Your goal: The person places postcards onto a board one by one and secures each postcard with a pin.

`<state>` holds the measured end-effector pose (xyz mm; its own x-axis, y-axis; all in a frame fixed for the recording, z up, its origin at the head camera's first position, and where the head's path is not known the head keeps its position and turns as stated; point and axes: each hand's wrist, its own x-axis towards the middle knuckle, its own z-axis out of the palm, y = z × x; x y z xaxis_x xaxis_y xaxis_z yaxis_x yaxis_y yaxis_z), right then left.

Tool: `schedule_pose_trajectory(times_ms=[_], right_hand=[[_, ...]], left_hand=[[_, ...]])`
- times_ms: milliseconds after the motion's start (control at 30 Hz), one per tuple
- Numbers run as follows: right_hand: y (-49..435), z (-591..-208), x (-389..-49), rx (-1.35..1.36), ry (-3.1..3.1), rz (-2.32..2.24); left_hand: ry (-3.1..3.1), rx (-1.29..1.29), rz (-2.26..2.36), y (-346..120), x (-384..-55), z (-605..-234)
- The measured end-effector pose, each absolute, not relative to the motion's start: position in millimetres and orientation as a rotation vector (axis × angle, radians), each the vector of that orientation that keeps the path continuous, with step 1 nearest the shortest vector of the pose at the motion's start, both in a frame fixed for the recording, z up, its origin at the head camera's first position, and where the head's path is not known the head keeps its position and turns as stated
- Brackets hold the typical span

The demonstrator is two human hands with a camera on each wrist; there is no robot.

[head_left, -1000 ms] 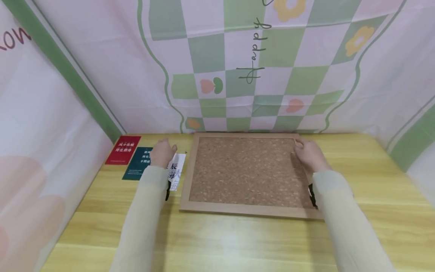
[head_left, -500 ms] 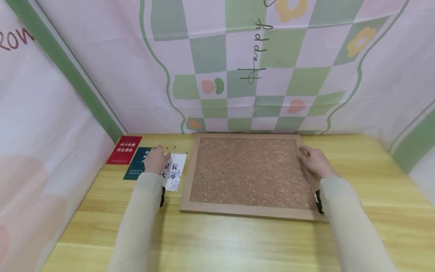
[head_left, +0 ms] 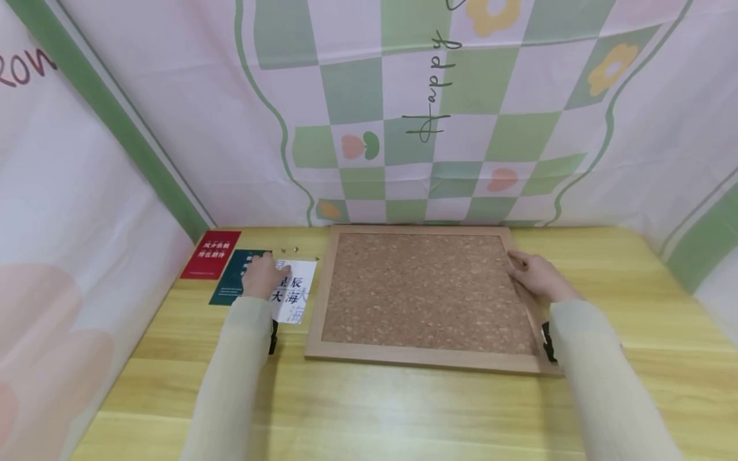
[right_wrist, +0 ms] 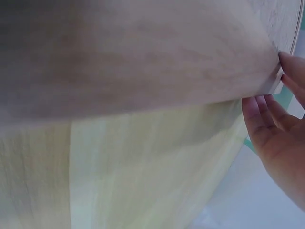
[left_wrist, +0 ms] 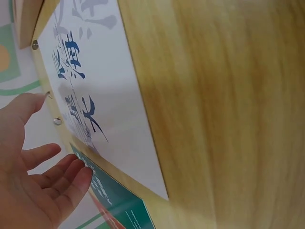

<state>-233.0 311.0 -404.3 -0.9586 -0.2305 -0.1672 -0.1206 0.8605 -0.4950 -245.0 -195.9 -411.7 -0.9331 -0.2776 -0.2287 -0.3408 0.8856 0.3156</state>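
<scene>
My left hand (head_left: 259, 276) hovers over the seam between a dark green card (head_left: 226, 293) and a white card (head_left: 294, 299) with dark characters. Its fingers are loosely bent and hold nothing, as the left wrist view shows. Small metal thumbtacks (left_wrist: 57, 121) lie beyond the white card's far edge, close to my left thumb. A wood-framed cork board (head_left: 426, 291) lies flat on the table. At its right side my right hand (head_left: 539, 276) grips the frame (right_wrist: 205, 81), thumb on the top face and fingers against the outer edge.
Left of the green card lies a red card (head_left: 210, 255) with white print. The yellow wooden table (head_left: 392, 413) meets a patterned cloth wall (head_left: 403, 141) at the back, close behind the board. Another cloth (head_left: 86, 256) hangs along the left side.
My left hand has moved left and back toward me, uncovering more of the white card and the thumbtacks. Along the frame's right side, my right hand has slid toward me.
</scene>
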Motion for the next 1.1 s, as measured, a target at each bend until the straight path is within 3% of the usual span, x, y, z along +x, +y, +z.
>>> schedule_pose_trajectory(times_ms=[267, 1100], right_hand=[[318, -408, -237, -0.419, 2.820, -0.654], [330, -410, -234, -0.288, 2.476, -1.108]], left_hand=[[2.830, -0.473, 0.523, -196, -245, -415], [2.821, -0.444, 0.451, -193, -241, -413]])
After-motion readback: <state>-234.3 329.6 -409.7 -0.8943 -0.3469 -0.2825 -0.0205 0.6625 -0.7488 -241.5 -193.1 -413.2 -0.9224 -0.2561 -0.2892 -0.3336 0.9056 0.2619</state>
